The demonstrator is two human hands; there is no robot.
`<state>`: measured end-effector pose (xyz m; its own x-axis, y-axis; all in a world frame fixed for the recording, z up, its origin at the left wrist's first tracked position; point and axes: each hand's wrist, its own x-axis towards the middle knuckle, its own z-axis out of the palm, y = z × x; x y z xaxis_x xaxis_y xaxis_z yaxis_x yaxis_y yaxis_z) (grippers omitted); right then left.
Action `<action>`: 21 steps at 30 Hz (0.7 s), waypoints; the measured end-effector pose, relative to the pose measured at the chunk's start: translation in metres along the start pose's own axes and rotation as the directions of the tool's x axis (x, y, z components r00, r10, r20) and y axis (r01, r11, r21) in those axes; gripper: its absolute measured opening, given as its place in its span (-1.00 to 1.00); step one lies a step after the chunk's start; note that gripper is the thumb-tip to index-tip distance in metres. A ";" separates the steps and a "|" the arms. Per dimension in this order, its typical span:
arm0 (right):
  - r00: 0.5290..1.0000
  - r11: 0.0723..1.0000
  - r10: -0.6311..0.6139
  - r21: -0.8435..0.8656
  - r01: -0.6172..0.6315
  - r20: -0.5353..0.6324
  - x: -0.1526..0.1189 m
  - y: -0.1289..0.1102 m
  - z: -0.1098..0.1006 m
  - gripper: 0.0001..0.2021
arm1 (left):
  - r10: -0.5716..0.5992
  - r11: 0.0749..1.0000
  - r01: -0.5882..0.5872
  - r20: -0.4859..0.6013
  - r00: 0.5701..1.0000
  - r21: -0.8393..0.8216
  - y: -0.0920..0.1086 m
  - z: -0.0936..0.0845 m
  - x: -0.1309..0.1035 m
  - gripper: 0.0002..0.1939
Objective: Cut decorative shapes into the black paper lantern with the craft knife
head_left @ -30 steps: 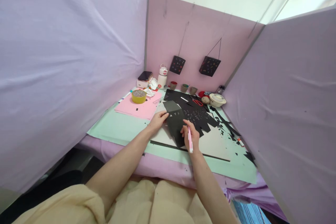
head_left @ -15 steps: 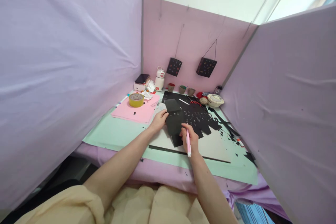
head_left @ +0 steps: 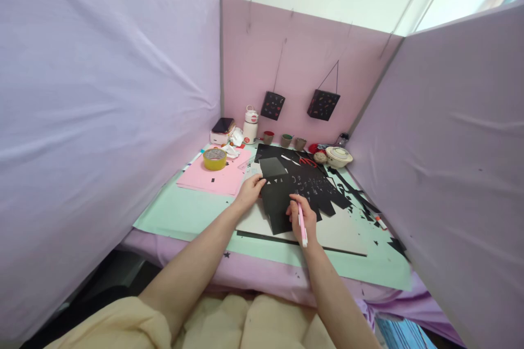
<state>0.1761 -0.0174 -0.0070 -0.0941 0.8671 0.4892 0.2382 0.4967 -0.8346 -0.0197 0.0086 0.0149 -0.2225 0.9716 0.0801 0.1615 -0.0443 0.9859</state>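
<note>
My left hand (head_left: 251, 192) is closed on the left edge of a black paper piece (head_left: 277, 204), thumb on top. That piece has a row of small triangular cutouts, and its upper flap (head_left: 273, 167) looks greyer. In my right hand (head_left: 303, 218) is a slim pink pen-shaped craft knife (head_left: 302, 221), its white end towards me and its tip hidden by my fingers. This hand rests over the right part of the piece. Beneath lies a larger black sheet (head_left: 317, 188) with many small cut shapes, on a pale board (head_left: 347, 232).
Pink paper (head_left: 196, 177) on the left carries a roll of yellow tape (head_left: 214, 159). Behind stand a white bottle (head_left: 250, 126) and small pots (head_left: 286, 140). Red-handled scissors (head_left: 308, 162) and a lidded bowl (head_left: 339, 157) lie right. Black scraps (head_left: 397, 245) litter the right edge.
The whole view has shifted slightly, so the table appears a little lower and further right. My hands keep their holds on the paper and the knife, and the flap catches more light.
</note>
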 end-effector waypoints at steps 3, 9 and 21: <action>1.000 1.000 0.001 0.013 -0.001 0.007 0.000 0.000 0.000 -0.71 | 0.026 0.996 -0.015 -0.127 0.991 0.092 -0.003 -0.005 0.000 -0.68; 1.000 1.000 0.004 0.028 -0.004 0.018 0.000 0.002 -0.001 -0.71 | 0.098 0.987 -0.039 -0.397 0.912 0.153 -0.002 -0.018 0.004 -0.63; 1.000 0.999 -0.003 0.046 0.004 -0.011 -0.001 0.000 -0.003 -0.74 | 0.090 0.995 -0.056 -0.478 0.874 0.085 -0.001 -0.022 0.003 -0.67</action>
<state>0.1788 -0.0183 -0.0065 -0.0841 0.8650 0.4946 0.1935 0.5011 -0.8435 -0.0417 0.0060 0.0172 -0.6390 0.7343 0.2292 0.2549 -0.0790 0.9637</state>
